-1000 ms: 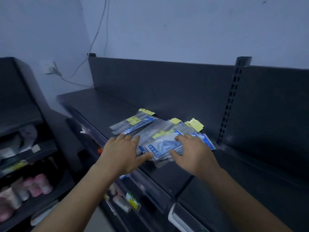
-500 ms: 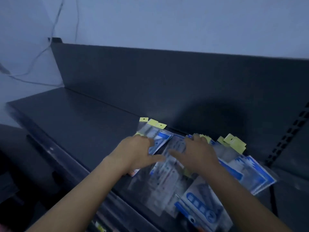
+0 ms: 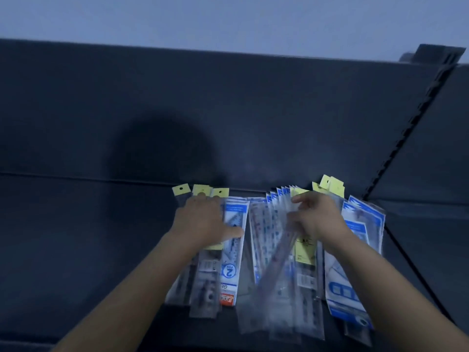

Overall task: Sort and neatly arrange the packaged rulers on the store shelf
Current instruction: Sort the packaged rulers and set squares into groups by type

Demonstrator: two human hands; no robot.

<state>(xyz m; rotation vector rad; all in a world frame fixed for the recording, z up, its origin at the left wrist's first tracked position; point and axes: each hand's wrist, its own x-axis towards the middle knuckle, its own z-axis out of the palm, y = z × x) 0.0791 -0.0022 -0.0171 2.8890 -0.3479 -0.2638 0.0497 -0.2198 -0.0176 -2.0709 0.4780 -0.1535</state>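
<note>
The fingers (image 3: 200,202) of the left hand (image 3: 205,222) lie straight and flat, pressing on the left-most bundle of packets, with the thumb stretched rightward over a blue-card packet (image 3: 234,240). The right hand (image 3: 318,217) differs. Its fingers curl into the middle fan of sleeves and seem to pinch a few near their tops (blur hides how many).

Both hands are on the packaged rulers (image 3: 269,242), which lie in a rough row on the dark shelf (image 3: 76,250). Their yellow hang tabs (image 3: 181,190) point at the back panel (image 3: 228,110) and nearly touch it. Another blue-printed bundle (image 3: 360,229) lies splayed just right of the right wrist. A slotted upright (image 3: 406,138) ends the bay on the right, and a pale wall (image 3: 228,16) shows above.

By the look of them, these are light, thin, glossy plastic sleeves — slippery against one another, stiff along the ruler inside and floppy at the empty edges. Pushed from above, a single one would likely slide rather than lift. I would grip a whole bundle across its width, near the tab end or mid-length, then tap the lower ends square. The sorting looks partway done — groups exist, but their edges are uneven.
</note>
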